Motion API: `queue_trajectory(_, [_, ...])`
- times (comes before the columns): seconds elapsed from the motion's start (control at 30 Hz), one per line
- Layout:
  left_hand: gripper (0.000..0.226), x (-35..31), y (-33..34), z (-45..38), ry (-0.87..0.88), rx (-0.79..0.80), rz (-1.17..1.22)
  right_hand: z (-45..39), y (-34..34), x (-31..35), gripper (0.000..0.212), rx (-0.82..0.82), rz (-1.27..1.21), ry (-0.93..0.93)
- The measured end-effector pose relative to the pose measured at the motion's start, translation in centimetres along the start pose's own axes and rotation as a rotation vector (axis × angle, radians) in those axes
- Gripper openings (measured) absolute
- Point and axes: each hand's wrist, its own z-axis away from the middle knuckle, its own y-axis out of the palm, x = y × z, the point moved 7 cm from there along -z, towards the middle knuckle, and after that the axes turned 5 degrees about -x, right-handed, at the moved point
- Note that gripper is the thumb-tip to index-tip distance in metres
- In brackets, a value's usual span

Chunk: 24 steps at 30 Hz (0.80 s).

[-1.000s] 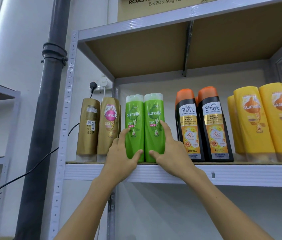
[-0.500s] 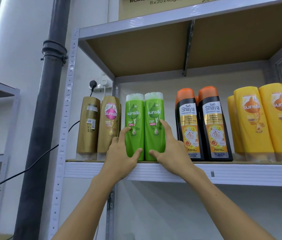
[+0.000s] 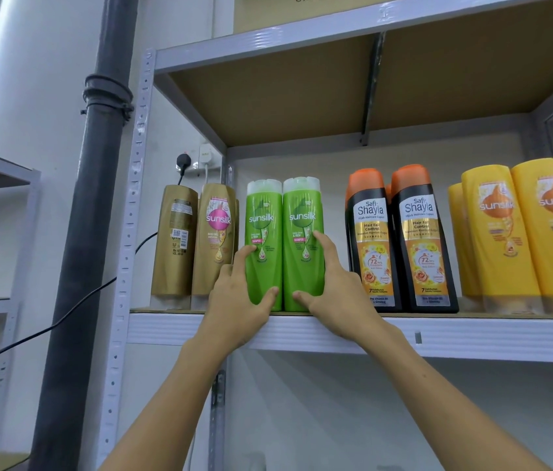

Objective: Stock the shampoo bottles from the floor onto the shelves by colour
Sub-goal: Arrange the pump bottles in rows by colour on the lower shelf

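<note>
Two green shampoo bottles [image 3: 283,246] stand upright and touching each other at the front edge of the shelf [image 3: 472,338]. Both are bright green with pale translucent flip caps and white "sunsilk" lettering facing outward, with small label text below.

The left hand [image 3: 237,300] has its grip grasping the left green bottle: thumb across the lower front, fingers curled round its left side. The right hand [image 3: 333,294] has its grip grasping the right green bottle in mirror fashion, thumb low on the front and forefinger reaching up the label.

Just left of the green bottles stand gold bottles [image 3: 197,246], one turned to show its back label and one showing a pink "sunsilk" badge; the nearer one sits just beside the left hand's fingers. To the right of the green bottles, after a gap, are black bottles with orange caps [image 3: 401,246], marked "Safi Shayla". Further right of those are yellow bottles [image 3: 513,232].

Left of the green bottles, beyond the shelf's perforated upright, a dark pipe [image 3: 88,232] runs down the wall, and a wall socket [image 3: 197,161] with a black plug sits above the gold bottles. A cardboard box [image 3: 302,8] rests on the upper shelf.
</note>
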Motion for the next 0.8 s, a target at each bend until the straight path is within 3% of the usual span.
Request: queue_trajectory(0.8, [0.074,0.07,-0.06,0.23,0.031,-0.031,0.016,-0.63,0.46,-0.69,0.109,-0.047,0.024,-0.037])
